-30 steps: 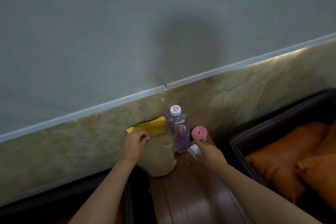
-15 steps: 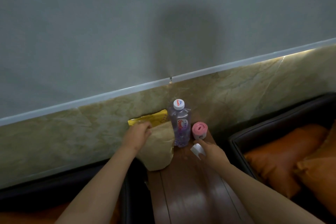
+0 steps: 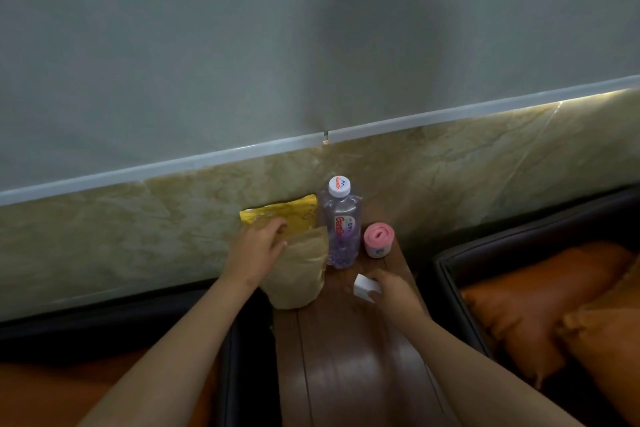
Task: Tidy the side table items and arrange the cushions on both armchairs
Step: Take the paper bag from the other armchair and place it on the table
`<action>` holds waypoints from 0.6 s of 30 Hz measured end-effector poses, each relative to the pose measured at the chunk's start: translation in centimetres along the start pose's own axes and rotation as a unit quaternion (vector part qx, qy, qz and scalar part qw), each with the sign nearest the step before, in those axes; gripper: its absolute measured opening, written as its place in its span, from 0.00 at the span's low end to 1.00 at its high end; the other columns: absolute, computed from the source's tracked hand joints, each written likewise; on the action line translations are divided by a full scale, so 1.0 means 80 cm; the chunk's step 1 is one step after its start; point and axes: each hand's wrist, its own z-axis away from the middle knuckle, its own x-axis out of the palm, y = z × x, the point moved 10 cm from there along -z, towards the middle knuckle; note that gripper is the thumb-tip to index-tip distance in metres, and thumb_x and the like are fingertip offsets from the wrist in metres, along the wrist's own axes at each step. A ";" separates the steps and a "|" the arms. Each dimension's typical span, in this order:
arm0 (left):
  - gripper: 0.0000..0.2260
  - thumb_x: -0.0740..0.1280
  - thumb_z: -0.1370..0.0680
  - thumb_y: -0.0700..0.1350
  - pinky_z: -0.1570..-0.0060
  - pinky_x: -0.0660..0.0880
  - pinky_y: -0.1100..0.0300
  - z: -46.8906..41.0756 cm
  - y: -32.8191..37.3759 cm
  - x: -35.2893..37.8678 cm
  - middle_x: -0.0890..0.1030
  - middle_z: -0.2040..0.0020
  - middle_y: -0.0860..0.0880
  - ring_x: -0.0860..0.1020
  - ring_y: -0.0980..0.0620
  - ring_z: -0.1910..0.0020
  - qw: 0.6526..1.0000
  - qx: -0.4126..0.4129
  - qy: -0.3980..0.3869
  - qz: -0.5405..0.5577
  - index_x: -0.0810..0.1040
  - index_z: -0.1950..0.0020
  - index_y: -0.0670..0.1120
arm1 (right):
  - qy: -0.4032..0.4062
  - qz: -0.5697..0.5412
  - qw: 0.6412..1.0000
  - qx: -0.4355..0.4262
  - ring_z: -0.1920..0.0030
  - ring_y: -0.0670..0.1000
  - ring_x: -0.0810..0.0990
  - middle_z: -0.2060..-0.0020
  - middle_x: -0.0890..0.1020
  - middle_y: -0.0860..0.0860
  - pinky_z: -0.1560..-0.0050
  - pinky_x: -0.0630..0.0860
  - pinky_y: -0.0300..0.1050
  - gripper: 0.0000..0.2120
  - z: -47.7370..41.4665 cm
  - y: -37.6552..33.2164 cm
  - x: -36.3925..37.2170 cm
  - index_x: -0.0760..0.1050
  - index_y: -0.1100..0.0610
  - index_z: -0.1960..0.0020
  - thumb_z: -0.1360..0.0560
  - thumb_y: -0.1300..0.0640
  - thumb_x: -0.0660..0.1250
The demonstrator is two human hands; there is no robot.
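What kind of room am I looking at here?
Probably a lounge or sitting room: a wooden side table stands between two dark armchairs with orange cushions, against a marble-panelled wall.

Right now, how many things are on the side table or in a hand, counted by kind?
Packets and bags: 2, the yellow packet and the brown paper bag.
Bottles: 1, the water bottle.
Rolls: 1, the pink roll.
White items: 1, the small white item, gripped by the right hand.
Total: 5.
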 end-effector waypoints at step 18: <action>0.23 0.73 0.34 0.43 0.36 0.59 0.59 0.036 0.126 0.061 0.77 0.41 0.44 0.67 0.50 0.37 0.993 0.110 0.036 0.009 0.77 0.40 0.42 | 0.036 -0.061 0.997 0.025 0.42 0.53 0.77 0.41 0.79 0.52 0.42 0.73 0.46 0.15 0.007 0.046 -0.021 0.74 0.55 0.38 0.25 0.58 0.66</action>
